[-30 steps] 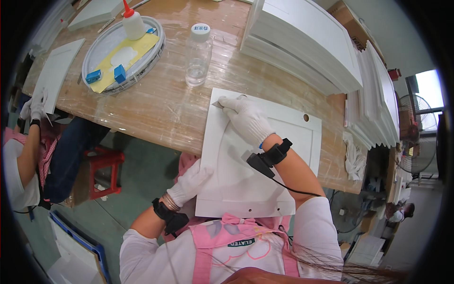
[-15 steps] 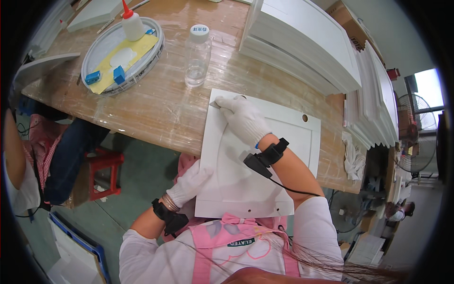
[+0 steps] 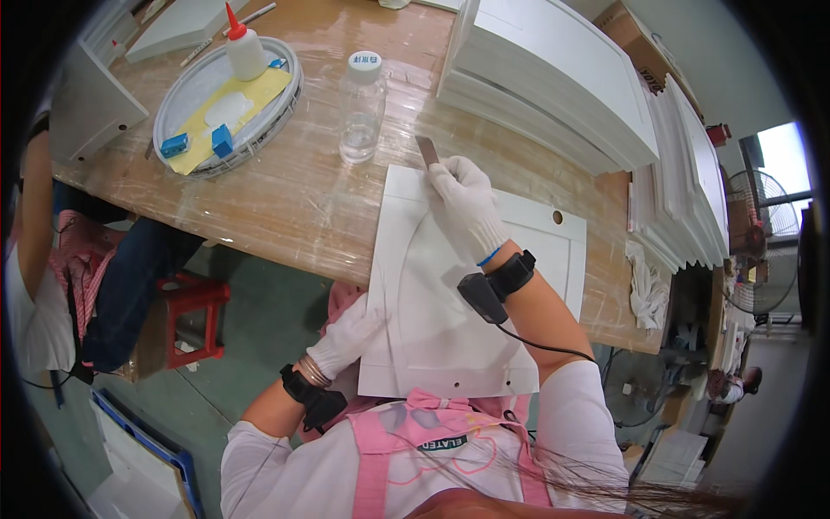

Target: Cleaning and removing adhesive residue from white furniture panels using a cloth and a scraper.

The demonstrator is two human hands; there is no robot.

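Note:
A white panel (image 3: 471, 337) with a recessed centre and a few round holes lies partly on the table, its near end over my lap. Along its left edge my left hand (image 3: 347, 336), in a white knit glove, grips the rim. My right hand (image 3: 467, 203), gloved the same way, is closed over the panel's far part. From its fingers a thin flat brownish-grey strip (image 3: 426, 150), blade-like in shape, sticks out past the far edge. What it is exactly does not show. Beyond the panel stands a clear bottle (image 3: 360, 117) with a white cap, holding some liquid.
A round lid (image 3: 177, 93) at the left carries a red-tipped squeeze bottle (image 3: 247, 56), a yellow sheet and blue blocks. Stacked white panels (image 3: 553, 82) fill the table's far right. A crumpled white cloth (image 3: 647, 290) hangs at the right edge. A red stool (image 3: 197, 316) and another person are at left.
My right hand has lifted from the panel's far left corner and shifted right, and the flat strip now shows in it. My left hand stays put. At far left, another white panel has tilted up.

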